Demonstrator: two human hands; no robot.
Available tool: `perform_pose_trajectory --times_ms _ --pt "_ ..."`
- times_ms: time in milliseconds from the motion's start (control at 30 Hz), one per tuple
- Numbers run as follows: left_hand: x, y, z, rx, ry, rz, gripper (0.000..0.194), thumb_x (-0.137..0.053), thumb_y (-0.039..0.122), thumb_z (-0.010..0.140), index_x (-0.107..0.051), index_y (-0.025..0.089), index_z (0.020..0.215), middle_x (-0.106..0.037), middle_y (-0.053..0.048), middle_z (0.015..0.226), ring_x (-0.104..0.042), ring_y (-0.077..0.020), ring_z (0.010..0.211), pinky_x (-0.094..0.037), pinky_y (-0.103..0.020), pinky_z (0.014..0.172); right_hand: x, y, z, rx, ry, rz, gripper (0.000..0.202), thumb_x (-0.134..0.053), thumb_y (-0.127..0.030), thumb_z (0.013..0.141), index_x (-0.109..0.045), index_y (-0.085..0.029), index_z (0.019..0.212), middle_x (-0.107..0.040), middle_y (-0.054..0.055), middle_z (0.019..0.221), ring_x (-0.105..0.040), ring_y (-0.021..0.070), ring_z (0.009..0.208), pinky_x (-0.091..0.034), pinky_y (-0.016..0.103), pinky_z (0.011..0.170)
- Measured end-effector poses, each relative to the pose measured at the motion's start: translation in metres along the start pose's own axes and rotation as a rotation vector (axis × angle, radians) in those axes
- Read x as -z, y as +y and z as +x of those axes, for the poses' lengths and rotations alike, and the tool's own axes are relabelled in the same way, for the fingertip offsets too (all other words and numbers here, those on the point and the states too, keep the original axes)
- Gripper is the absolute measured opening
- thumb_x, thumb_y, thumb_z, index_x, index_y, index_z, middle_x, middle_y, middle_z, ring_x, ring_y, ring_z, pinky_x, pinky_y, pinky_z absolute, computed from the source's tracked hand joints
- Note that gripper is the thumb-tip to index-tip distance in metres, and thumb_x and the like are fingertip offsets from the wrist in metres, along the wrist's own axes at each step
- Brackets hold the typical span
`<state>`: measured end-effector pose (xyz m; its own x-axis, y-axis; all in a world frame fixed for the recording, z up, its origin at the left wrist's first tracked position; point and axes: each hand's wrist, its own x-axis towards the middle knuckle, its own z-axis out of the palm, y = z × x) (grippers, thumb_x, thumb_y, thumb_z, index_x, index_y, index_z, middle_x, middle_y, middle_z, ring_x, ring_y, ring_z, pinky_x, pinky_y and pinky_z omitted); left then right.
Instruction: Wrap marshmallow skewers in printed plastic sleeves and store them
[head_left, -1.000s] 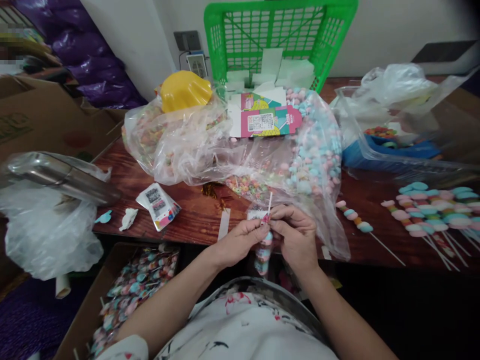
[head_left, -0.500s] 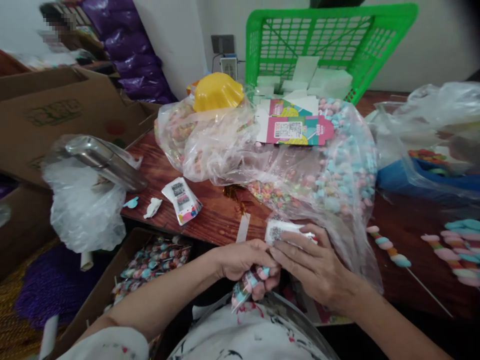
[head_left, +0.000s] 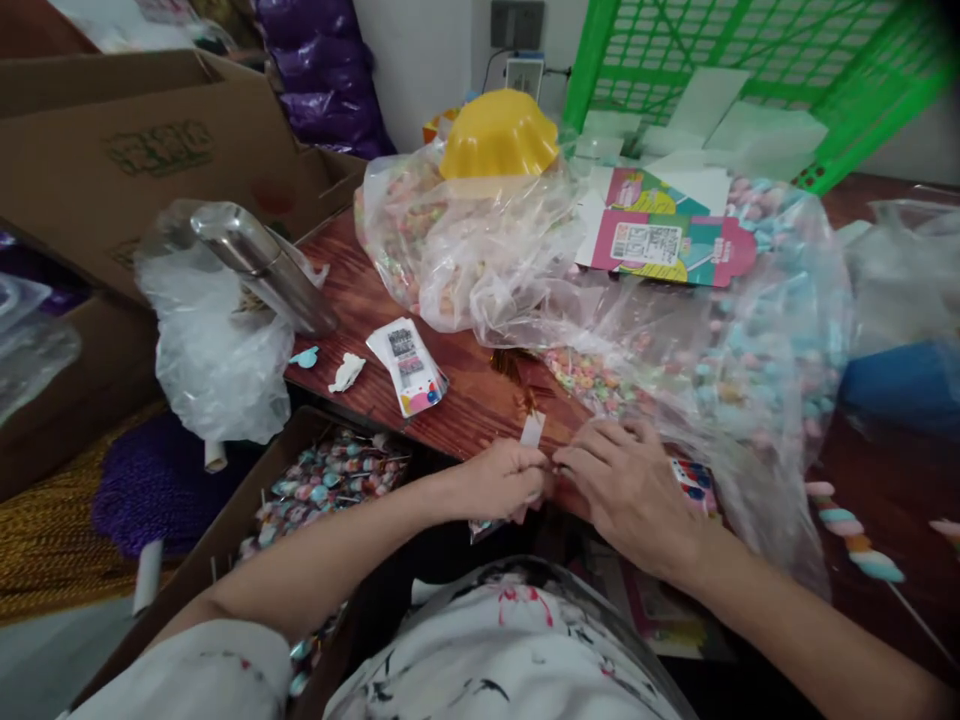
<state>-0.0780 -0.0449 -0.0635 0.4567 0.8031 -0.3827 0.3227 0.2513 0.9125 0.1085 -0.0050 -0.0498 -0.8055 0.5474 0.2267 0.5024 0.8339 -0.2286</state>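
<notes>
My left hand [head_left: 501, 484] is closed at the table's front edge around a wrapped marshmallow skewer [head_left: 484, 529]. Only a small end of its clear wrapper shows below the fingers. Fingertips of my right hand [head_left: 634, 492] meet the left fingertips in a pinch; whatever they grip is too small to make out. Just beyond the hands lie a white strip [head_left: 533, 429] and a bunch of gold twist ties [head_left: 511, 366]. A printed card stack [head_left: 694, 484] is partly covered by my right hand. At the right rests an unwrapped marshmallow skewer [head_left: 855, 535].
Clear bags of candy [head_left: 780, 350] cover the table's middle, with a printed box [head_left: 660, 235] and yellow bowl [head_left: 499, 135] on top. A steel flask [head_left: 262, 265] and cards [head_left: 409, 367] stand left. Below is a carton of wrapped skewers [head_left: 322, 490]; a green basket [head_left: 757, 60] stands behind.
The view has shifted left and down. My left hand has turned, so its skewer is mostly hidden. My right hand has moved off the card stack to the left fingertips.
</notes>
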Motion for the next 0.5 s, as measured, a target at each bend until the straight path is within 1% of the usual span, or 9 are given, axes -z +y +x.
perform_pose_trajectory --times_ms 67,100,200,233,267,300,333,433,500 --pt "0.003 -0.009 0.001 0.160 -0.062 -0.339 0.018 -0.046 0.027 0.076 -0.050 0.016 0.063 -0.051 0.002 0.054 -0.045 -0.0080 0.038 -0.032 -0.019 0.037 0.004 -0.003 0.001 0.160 0.113 -0.088 0.027 -0.048 -0.012 0.087 -0.063 -0.020 0.107 -0.067 0.006 0.104 -0.053 0.0239 0.103 -0.027 0.046 0.091" --pt "0.005 -0.013 0.001 0.207 -0.122 -0.468 0.017 -0.049 0.029 0.072 -0.052 0.015 0.063 -0.052 0.002 0.054 -0.044 -0.0078 0.036 -0.030 -0.019 0.036 0.004 -0.004 0.001 0.243 0.132 -0.079 0.029 -0.047 -0.011 0.087 -0.062 -0.020 0.110 -0.067 0.006 0.105 -0.053 0.0234 0.105 -0.025 0.047 0.093" --pt "0.006 -0.023 -0.003 0.250 -0.327 -0.672 0.018 -0.057 0.032 0.067 -0.056 0.014 0.066 -0.055 0.000 0.053 -0.044 -0.0085 0.034 -0.030 -0.020 0.036 0.000 -0.004 0.001 0.385 0.128 0.047 0.027 -0.042 -0.005 0.087 -0.063 -0.017 0.099 -0.069 0.003 0.084 -0.055 0.0181 0.091 -0.029 0.044 0.091" --pt "0.006 -0.024 -0.005 0.246 -0.351 -0.663 0.019 -0.057 0.034 0.068 -0.056 0.014 0.068 -0.056 0.000 0.055 -0.045 -0.0089 0.035 -0.031 -0.020 0.037 -0.002 -0.004 0.003 0.388 0.108 0.090 0.026 -0.041 -0.005 0.086 -0.063 -0.016 0.093 -0.067 0.003 0.077 -0.054 0.0171 0.086 -0.030 0.042 0.089" --pt "0.006 -0.024 -0.008 0.222 -0.327 -0.607 0.020 -0.056 0.035 0.071 -0.057 0.015 0.071 -0.057 0.000 0.057 -0.046 -0.0092 0.037 -0.032 -0.021 0.038 -0.005 -0.005 0.005 0.367 0.080 0.127 0.026 -0.040 -0.004 0.086 -0.063 -0.016 0.086 -0.065 0.002 0.072 -0.053 0.0166 0.081 -0.031 0.041 0.086" --pt "0.005 -0.023 -0.011 0.168 -0.255 -0.499 0.020 -0.055 0.035 0.074 -0.056 0.015 0.072 -0.057 -0.001 0.060 -0.048 -0.0095 0.041 -0.034 -0.021 0.041 -0.009 -0.005 0.008 0.325 0.049 0.159 0.026 -0.039 -0.005 0.086 -0.062 -0.016 0.080 -0.063 0.002 0.069 -0.052 0.0163 0.078 -0.032 0.039 0.083" --pt "0.005 -0.022 -0.015 0.085 -0.142 -0.346 0.020 -0.053 0.034 0.078 -0.057 0.015 0.073 -0.057 -0.001 0.064 -0.051 -0.0099 0.046 -0.036 -0.022 0.045 -0.012 -0.004 0.011 0.269 0.017 0.192 0.026 -0.040 -0.007 0.086 -0.061 -0.017 0.075 -0.062 0.002 0.067 -0.051 0.0161 0.075 -0.032 0.038 0.079" --pt "0.006 -0.024 -0.026 -0.214 0.256 0.167 0.021 -0.046 0.025 0.086 -0.057 0.015 0.071 -0.055 -0.002 0.069 -0.052 -0.0116 0.064 -0.041 -0.024 0.063 -0.023 0.002 0.023 0.034 -0.072 0.370 0.027 -0.042 -0.016 0.090 -0.061 -0.018 0.072 -0.062 0.001 0.068 -0.052 0.0146 0.071 -0.034 0.031 0.070" --pt "0.009 -0.031 -0.034 -0.294 0.423 0.313 0.029 -0.041 0.022 0.089 -0.055 0.015 0.064 -0.052 -0.001 0.065 -0.049 -0.0108 0.063 -0.039 -0.025 0.065 -0.030 0.012 0.031 -0.158 -0.072 0.467 0.026 -0.043 -0.022 0.092 -0.062 -0.019 0.074 -0.063 0.000 0.070 -0.054 0.0133 0.068 -0.036 0.027 0.066"
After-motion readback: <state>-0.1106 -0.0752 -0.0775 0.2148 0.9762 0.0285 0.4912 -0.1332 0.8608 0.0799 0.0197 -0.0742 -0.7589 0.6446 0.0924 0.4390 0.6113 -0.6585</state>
